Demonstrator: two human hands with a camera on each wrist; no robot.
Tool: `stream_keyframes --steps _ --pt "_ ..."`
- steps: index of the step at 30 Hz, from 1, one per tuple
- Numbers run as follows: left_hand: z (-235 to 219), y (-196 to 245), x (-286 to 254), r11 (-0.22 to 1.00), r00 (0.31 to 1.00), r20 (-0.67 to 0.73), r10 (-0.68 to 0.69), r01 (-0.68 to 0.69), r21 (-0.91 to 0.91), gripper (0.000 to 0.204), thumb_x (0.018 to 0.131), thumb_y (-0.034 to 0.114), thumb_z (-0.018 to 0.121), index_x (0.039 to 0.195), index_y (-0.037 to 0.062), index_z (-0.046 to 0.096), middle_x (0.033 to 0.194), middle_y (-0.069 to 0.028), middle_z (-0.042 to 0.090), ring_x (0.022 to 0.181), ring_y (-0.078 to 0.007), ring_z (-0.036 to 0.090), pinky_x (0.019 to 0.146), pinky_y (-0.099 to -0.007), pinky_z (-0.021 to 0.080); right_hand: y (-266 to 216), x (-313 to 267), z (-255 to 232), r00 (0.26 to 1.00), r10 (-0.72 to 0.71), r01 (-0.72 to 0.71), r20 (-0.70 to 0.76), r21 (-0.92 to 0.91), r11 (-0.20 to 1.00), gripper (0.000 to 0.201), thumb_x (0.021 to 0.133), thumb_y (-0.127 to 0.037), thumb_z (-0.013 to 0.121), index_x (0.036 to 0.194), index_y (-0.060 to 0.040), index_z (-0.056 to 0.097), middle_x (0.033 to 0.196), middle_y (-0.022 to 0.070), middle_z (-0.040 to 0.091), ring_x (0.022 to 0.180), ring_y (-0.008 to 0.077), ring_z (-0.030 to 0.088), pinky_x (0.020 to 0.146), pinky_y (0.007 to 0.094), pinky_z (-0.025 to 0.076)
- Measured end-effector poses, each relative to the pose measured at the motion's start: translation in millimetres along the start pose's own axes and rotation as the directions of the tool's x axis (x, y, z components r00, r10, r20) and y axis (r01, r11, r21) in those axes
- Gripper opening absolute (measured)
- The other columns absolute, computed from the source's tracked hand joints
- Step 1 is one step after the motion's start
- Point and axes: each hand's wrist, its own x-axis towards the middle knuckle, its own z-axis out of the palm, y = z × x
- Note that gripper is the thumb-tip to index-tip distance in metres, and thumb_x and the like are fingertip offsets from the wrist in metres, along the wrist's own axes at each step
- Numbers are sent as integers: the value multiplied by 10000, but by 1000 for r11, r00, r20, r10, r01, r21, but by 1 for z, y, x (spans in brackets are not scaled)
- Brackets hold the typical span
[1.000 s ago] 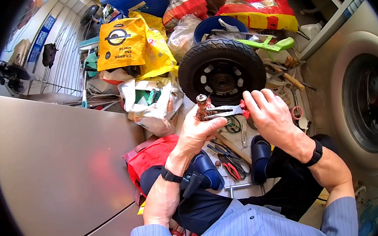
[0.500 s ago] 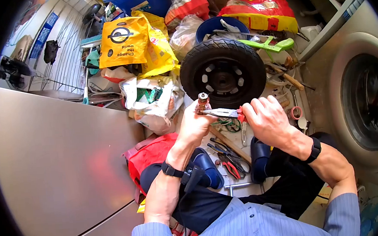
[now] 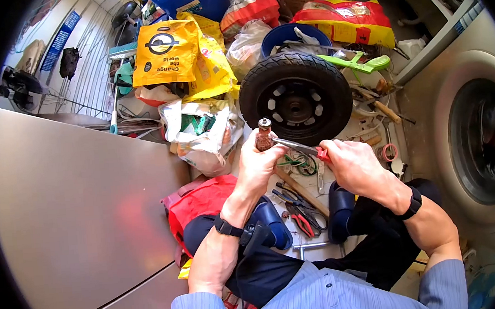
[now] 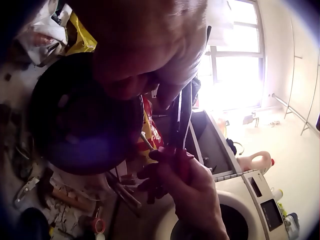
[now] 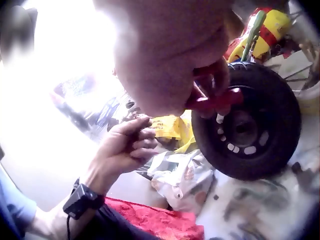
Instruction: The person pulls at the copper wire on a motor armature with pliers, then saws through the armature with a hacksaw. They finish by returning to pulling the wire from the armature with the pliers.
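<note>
In the head view, the left hand (image 3: 255, 164) holds a rusty part (image 3: 264, 140) upright, its fingers clamped round the lower portion and its metal tip showing above them; both are over the middle of the floor (image 3: 352, 242), in front of the near edge of the wheel (image 3: 296, 126). The right hand (image 3: 358, 166) has its fingers clamped on the red handles of the pliers (image 3: 303, 148), whose metal end reaches across to the side of the rusty part; whether the jaws grip it cannot be told. Half a second ago the pliers showed their broad face and lay more nearly level; now they appear narrow and slope down toward the right hand, which has turned with them, and more of the rusty part's brown side is exposed. The surroundings sit slightly further right and lower in the picture than before. Between the slippers (image 3: 269, 214) (image 3: 340, 202) lie red-handled tools (image 3: 303, 223) and a wooden handle (image 3: 304, 191), with the washing machine (image 3: 432, 140) along the right edge of the floor. In the left wrist view, the near hand is in shadow and hides most of the rusty part; the metal of the pliers runs from beneath its fingers to the right hand, curled round the handles. In the right wrist view, the red handles stick out of the right hand in front of the wheel, the pliers' tips are hidden, and beyond, the left hand's fingers are curled, the rusty part barely visible in the glare.
</note>
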Motion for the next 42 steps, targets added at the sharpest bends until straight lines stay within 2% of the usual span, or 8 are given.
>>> stream_keyframes --steps 7,12,14,24,26,32,35,42 --pt "4 -9 4 893 958 -26 285 -256 371 268 878 67 779 1107 25 646 839 -7 683 774 -68 616 702 -275 509 8 3 -8 998 -34 25 -47 -192 981 306 775 -41 678 1071 -47 600 853 100 649 830 314 680 739 449 509" --pt "14 7 -8 737 962 -101 255 -126 664 283 875 67 793 1120 4 665 944 -59 762 820 -117 691 757 -317 560 13 1 -5 997 11 -6 80 -61 998 269 822 -29 638 1088 -26 601 886 133 666 862 341 685 752 461 499" --pt "9 1 -5 560 883 -43 467 -258 787 274 817 119 797 1033 56 640 823 -152 704 696 -323 690 644 -420 525 13 1 -3 995 26 -27 101 10 1000 251 837 -27 624 1087 -22 599 891 146 671 862 354 687 751 467 502" --pt "7 7 -7 427 862 -25 507 -225 876 284 799 124 858 1011 57 682 879 -158 751 786 -300 754 686 -399 561 13 3 -6 992 -8 4 124 35 999 243 845 -8 602 1086 -8 575 886 174 678 845 391 687 763 500 504" --pt "8 8 -8 297 817 56 574 -271 916 222 818 118 765 982 87 618 852 -163 694 773 -434 678 638 -496 532 11 2 -4 989 10 -13 146 17 1000 226 843 -11 600 1068 -9 571 883 172 679 844 391 685 765 496 498" --pt "1 -3 -3 183 819 103 565 -246 952 223 820 120 763 991 95 623 863 -157 699 791 -428 686 634 -486 538 2 0 -7 989 25 -20 148 -37 999 170 847 -30 592 1015 -14 572 863 162 669 844 373 678 786 451 477" --pt "2 -1 -2 457 873 13 488 -268 848 246 813 119 769 1022 95 642 845 -159 704 787 -422 688 640 -468 537 6 -1 -6 993 -3 9 118 -46 999 166 851 -44 601 1014 -15 590 845 143 652 835 353 667 793 436 473" --pt "5 0 -3 599 912 -25 410 -248 762 257 844 121 773 1064 74 648 867 -173 735 786 -355 728 703 -417 558 8 -1 -9 997 -76 77 11 -128 989 166 853 -79 631 1008 -23 616 823 106 634 813 313 658 777 422 476"
